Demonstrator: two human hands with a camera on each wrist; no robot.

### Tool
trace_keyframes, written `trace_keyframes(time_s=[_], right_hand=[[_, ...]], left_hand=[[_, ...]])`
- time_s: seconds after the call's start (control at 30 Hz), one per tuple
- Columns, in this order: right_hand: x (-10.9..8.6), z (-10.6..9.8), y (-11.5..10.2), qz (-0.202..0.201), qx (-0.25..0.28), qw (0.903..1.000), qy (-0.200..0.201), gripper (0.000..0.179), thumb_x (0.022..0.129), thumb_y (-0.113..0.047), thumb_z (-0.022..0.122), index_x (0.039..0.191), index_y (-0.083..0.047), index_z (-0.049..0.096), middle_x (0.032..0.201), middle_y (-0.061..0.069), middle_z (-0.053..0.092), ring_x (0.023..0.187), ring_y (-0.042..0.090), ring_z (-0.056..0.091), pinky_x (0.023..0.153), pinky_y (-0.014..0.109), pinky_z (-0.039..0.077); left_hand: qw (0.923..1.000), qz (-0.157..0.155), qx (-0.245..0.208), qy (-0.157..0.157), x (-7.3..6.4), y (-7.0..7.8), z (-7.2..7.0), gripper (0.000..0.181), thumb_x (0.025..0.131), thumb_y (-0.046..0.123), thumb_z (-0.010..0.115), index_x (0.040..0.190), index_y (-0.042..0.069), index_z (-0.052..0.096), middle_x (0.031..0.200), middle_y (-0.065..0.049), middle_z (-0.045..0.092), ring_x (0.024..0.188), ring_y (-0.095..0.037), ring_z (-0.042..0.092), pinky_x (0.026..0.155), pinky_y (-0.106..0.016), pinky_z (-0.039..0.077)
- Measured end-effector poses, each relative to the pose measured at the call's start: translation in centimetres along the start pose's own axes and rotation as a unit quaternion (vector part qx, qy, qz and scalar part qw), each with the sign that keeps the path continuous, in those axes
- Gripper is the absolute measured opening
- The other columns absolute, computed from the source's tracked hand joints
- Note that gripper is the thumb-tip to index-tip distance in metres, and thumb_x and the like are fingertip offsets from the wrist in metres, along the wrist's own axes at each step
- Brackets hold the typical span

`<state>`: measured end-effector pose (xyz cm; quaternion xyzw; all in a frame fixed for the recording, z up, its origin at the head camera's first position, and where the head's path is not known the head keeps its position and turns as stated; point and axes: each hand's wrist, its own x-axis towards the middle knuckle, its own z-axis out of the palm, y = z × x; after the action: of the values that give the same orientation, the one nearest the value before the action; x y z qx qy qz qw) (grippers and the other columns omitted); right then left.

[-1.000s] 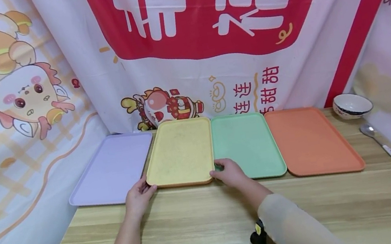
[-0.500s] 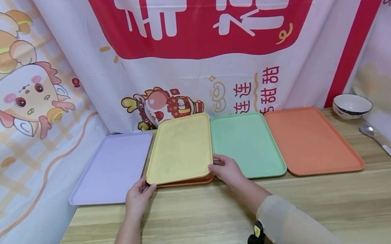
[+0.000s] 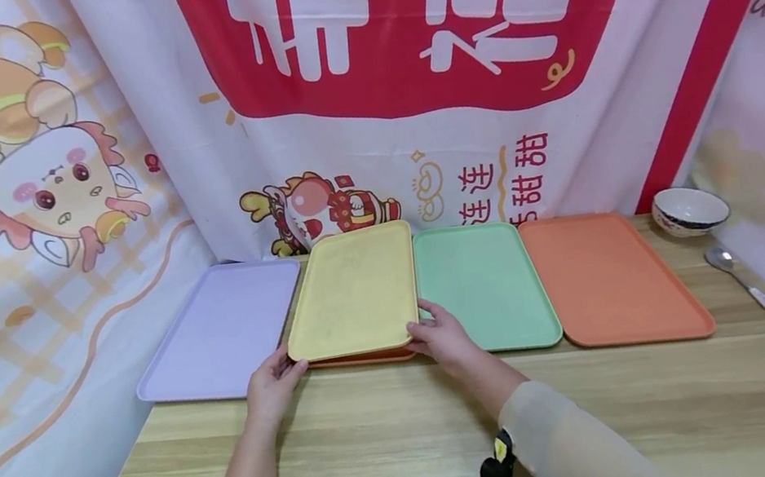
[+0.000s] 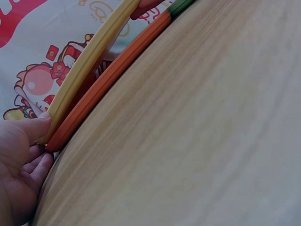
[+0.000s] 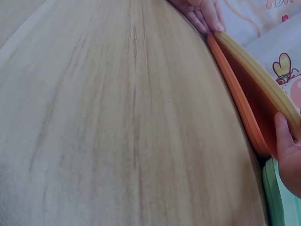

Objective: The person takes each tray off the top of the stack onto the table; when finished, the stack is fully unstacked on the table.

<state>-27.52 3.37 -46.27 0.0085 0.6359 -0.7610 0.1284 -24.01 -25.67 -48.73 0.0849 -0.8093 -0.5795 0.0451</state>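
Observation:
A yellow tray lies over an orange tray, its near edge raised so a gap shows between them, wider toward the right. My left hand grips the yellow tray's near left corner. In the left wrist view, its thumb lies against the yellow rim and its fingers curl low by the orange tray's corner. At the near right corner, my right hand holds the yellow tray up. Its thumb is on the near edge in the right wrist view; its other fingers are mostly hidden there.
A lilac tray lies to the left, a green tray and another orange tray to the right. Farther right are a white bowl and a spoon. A printed cloth hangs behind the wooden table.
The yellow tray lay flat on the orange one a second ago. My right hand has raised its near right corner, uncovering the orange edge; my left hand stays at its corner.

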Motion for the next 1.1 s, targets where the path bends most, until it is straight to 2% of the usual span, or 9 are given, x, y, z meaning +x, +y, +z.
trace_keyframes(time_s=[0.17,0.3,0.57,0.63,0.7,0.83,1.1], right_hand=[[-0.3,-0.7,-0.4,-0.010,0.008,0.9999,0.007,0.063,0.098,0.001,0.052,0.154,-0.003,0.024,0.133,0.034,0.052,0.095,0.023,0.065,0.089,0.036,0.061],[-0.6,-1.6,-1.0,-0.009,0.008,0.9999,0.009,0.063,0.098,0.001,0.052,0.155,-0.006,0.024,0.130,0.032,0.054,0.090,0.019,0.066,0.087,0.034,0.062],[-2.2,-5.0,-3.8,-0.030,-0.004,0.9993,-0.022,0.062,0.098,0.002,0.049,0.155,-0.002,0.022,0.131,0.034,0.054,0.088,0.013,0.067,0.084,0.028,0.062],[-2.6,-6.2,-4.4,-0.040,-0.006,0.9987,-0.032,0.062,0.098,0.003,0.048,0.154,0.000,0.023,0.122,0.028,0.061,0.086,0.011,0.068,0.083,0.027,0.062],[-3.0,-7.5,-4.9,-0.051,-0.008,0.9978,-0.041,0.061,0.098,0.004,0.047,0.153,0.002,0.022,0.110,0.016,0.067,0.085,0.009,0.067,0.082,0.026,0.062],[-3.8,-10.3,-6.0,-0.074,-0.015,0.9955,-0.056,0.062,0.098,0.004,0.045,0.153,0.005,0.018,0.097,-0.004,0.067,0.086,0.007,0.067,0.082,0.024,0.061],[-5.8,-15.8,-8.7,-0.095,-0.024,0.9926,-0.072,0.062,0.100,0.003,0.042,0.152,0.010,0.009,0.097,-0.010,0.071,0.087,0.004,0.067,0.078,0.021,0.061]], left_hand=[[0.9997,0.013,-0.020,-0.003,0.0,0.0,0.3,0.063,0.092,0.006,0.067,0.144,-0.011,0.036,0.149,-0.029,0.039,0.137,-0.039,0.044,0.107,-0.026,0.044],[0.9995,0.025,-0.020,-0.004,0.0,-0.2,0.3,0.062,0.091,0.001,0.066,0.143,-0.015,0.035,0.148,-0.032,0.038,0.136,-0.042,0.044,0.107,-0.027,0.044],[0.9997,0.019,-0.014,-0.010,0.0,-0.1,0.4,0.062,0.092,-0.002,0.063,0.144,-0.014,0.033,0.145,-0.034,0.040,0.134,-0.043,0.046,0.104,-0.021,0.048],[0.9998,0.017,-0.006,-0.008,0.1,-0.1,0.4,0.061,0.092,-0.002,0.063,0.144,-0.014,0.034,0.144,-0.035,0.042,0.133,-0.043,0.047,0.103,-0.022,0.049],[0.9998,0.016,0.002,-0.005,0.1,-0.1,0.3,0.060,0.092,-0.001,0.064,0.143,-0.014,0.035,0.144,-0.034,0.043,0.133,-0.042,0.048,0.103,-0.021,0.049],[0.9998,0.016,0.011,-0.003,0.2,-0.2,0.3,0.059,0.092,0.000,0.064,0.143,-0.013,0.037,0.145,-0.033,0.043,0.133,-0.041,0.048,0.103,-0.021,0.050],[0.9998,0.018,0.011,-0.002,0.2,-0.3,0.2,0.059,0.092,0.000,0.063,0.143,-0.012,0.037,0.146,-0.031,0.043,0.133,-0.039,0.048,0.104,-0.022,0.048]])
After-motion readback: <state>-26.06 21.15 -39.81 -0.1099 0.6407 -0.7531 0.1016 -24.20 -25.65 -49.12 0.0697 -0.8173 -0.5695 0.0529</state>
